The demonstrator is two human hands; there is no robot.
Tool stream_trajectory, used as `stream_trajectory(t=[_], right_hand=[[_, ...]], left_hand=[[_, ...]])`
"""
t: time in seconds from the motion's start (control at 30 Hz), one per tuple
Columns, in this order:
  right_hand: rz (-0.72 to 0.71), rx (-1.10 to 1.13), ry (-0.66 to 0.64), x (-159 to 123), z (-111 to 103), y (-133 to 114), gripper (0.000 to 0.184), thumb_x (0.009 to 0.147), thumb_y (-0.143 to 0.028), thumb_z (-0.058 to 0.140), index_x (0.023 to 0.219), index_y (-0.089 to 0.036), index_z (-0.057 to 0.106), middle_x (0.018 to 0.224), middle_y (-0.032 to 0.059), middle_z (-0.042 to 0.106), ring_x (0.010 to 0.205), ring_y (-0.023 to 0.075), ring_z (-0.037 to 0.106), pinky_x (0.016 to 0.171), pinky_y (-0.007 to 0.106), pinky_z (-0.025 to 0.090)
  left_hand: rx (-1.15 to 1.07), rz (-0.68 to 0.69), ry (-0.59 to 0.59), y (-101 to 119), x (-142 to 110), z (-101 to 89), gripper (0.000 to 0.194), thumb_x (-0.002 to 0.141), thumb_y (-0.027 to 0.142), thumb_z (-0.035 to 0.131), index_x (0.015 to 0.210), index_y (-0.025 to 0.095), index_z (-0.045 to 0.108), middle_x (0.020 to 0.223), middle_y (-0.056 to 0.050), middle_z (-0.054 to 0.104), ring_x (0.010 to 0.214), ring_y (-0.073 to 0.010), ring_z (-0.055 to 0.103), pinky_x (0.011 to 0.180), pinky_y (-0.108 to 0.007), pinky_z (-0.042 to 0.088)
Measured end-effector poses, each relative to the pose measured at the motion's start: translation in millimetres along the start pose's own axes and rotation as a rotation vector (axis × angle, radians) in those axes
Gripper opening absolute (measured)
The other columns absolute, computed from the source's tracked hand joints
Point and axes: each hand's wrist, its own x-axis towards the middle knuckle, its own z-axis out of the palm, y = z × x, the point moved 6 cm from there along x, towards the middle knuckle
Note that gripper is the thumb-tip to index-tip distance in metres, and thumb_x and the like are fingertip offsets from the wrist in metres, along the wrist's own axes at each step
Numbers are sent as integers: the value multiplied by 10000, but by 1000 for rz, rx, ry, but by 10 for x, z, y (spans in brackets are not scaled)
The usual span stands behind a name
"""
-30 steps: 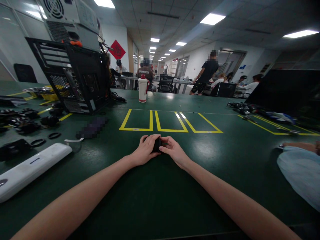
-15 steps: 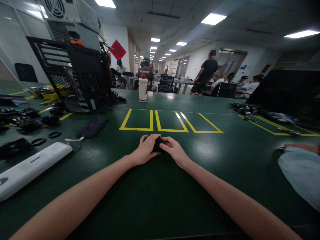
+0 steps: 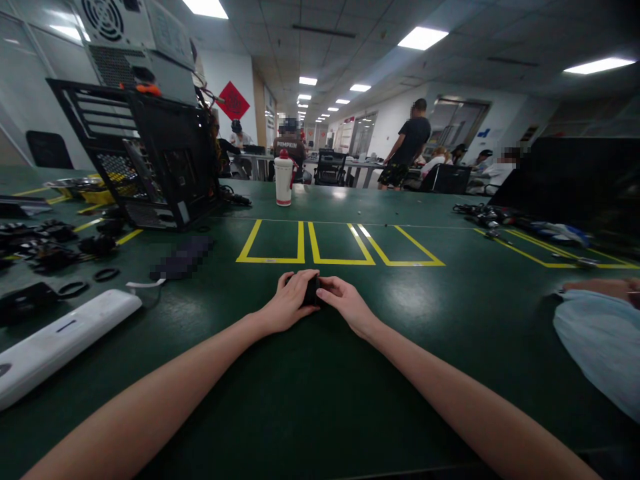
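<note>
A small black object (image 3: 312,292) sits between my two hands, low over the green table (image 3: 310,400); its kind is hidden by my fingers. My left hand (image 3: 289,301) is wrapped round it from the left, fingers over the top and thumb on the near side. From the right, my right hand (image 3: 347,303) pinches its edge with thumb and fingers. Just beyond my hands, yellow tape outlines (image 3: 343,262) mark the tabletop.
On the left stand a black computer case (image 3: 165,153), a long white device (image 3: 70,340) and several black parts (image 3: 47,240). A white cup (image 3: 283,180) is farther back. At right, a co-worker's light blue sleeve (image 3: 595,340) rests by cables (image 3: 485,217).
The view has shifted slightly, so the surroundings sit a little farther left. Both hands keep their hold on the black object with hardly any movement.
</note>
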Motion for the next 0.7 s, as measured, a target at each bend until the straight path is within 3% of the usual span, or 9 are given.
stream_trajectory(t=[0.13,0.37,0.7], right_hand=[[-56,79,-31,-56,47,-99,319,665,-218,637,963,-220,523,1029,18,563,1012,172,523,889,347,411],[-45,-11,47,-15,-7,-37,263,724,-317,581,959,-209,538,1005,28,560,953,163,526,880,360,405],[-70,54,-29,-67,40,-107,283,687,-235,620,949,-220,517,1035,20,550,995,169,532,878,345,416]], left_hand=[[-6,5,3,-10,6,8,560,797,275,511,1258,238,195,1268,-94,378,1191,-230,348,1005,-462,189],[4,3,58,-82,27,82,606,757,270,565,1245,239,206,1250,-85,398,1179,-233,356,994,-453,201],[-5,-1,36,-61,17,63,591,775,276,542,1253,242,196,1252,-81,392,1178,-232,351,1002,-454,185]])
